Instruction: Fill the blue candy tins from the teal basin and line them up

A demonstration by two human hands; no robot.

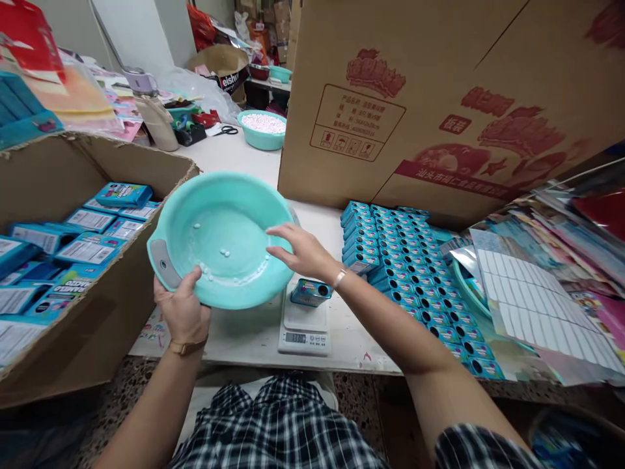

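My left hand (181,307) grips the near rim of a turquoise plastic basin (215,225) and holds it tilted above the table. A few small white pellets (224,253) lie inside it. My right hand (303,251) reaches over the basin's right rim with fingers loosely spread, touching or hovering at the edge. Under that hand a small blue box (310,292) stands on a white digital scale (305,326) with its round opening facing me.
An open cardboard carton (97,312) of blue packets sits at left. Rows of several small blue boxes (405,260) lie at right beside label sheets (532,306). A large printed carton (439,98) stands behind. A second basin of white pellets (263,127) sits farther back.
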